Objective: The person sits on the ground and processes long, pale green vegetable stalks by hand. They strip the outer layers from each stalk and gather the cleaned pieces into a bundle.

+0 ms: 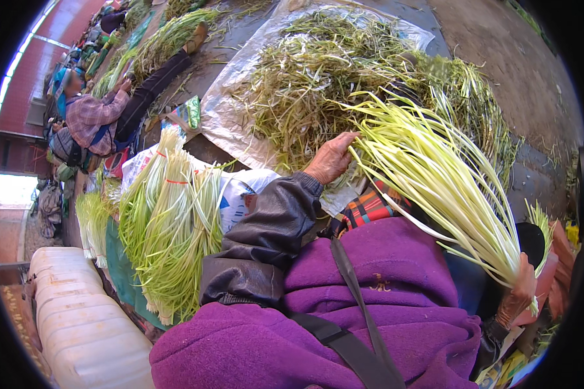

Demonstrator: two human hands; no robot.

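Observation:
My right hand [518,289] grips the white stem ends of a loose bunch of long, pale yellow-green chive-like leaves [433,170], which fans out over my lap towards the upper left. At the tips of that bunch, my left hand [331,158] has its fingers closed on a few leaf ends. Left of my black-sleeved arm lie bundles of similar greens [175,214], several tied with red bands, resting on and beside a white printed sack [248,187]. Beyond my knees, a large heap of wilted leaves and trimmings [311,87] covers a pale plastic sheet [224,104].
A row of large whitish plastic containers [78,321] stands at lower left. Smaller tied bundles [92,223] lie near them. At upper left a co-worker in a checked shirt [95,114] sits handling greens, with other people behind. A reddish plastic item [547,282] is beside my right hand.

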